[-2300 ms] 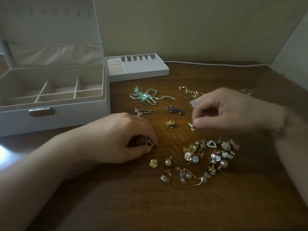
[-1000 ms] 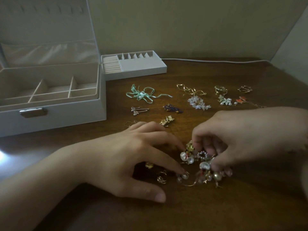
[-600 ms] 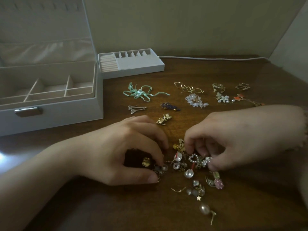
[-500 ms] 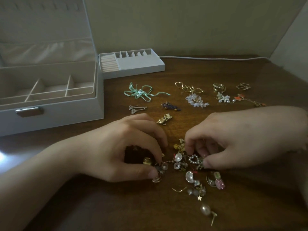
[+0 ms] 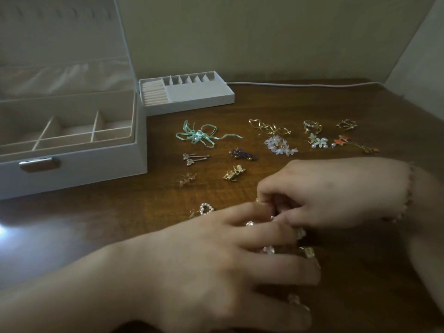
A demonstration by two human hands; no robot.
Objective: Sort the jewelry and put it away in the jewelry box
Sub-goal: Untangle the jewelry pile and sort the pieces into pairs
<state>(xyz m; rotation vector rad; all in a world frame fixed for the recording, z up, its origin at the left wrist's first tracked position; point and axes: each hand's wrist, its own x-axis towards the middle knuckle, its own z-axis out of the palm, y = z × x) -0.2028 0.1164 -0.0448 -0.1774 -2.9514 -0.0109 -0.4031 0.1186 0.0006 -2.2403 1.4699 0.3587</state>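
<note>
Left hand [image 5: 235, 260] flat, fingers spread over jewelry pile [image 5: 305, 251]; right hand [image 5: 336, 191] curled, pinching a piece; jewelry box [image 5: 72, 162] lid raised.

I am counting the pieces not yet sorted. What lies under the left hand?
Under the left hand only a few small pale and gold pieces show between and past the fingers. The hand covers the rest.

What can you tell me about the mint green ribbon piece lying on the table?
The mint green ribbon piece is thin ribbon tied into a loose bow with several loops and a long tail trailing to the right. Small pale beads, perhaps pearls, sit at its knot. It lies flat on the wooden table, in front of the removable white tray and right of the open jewelry box. Nothing touches it.
</note>
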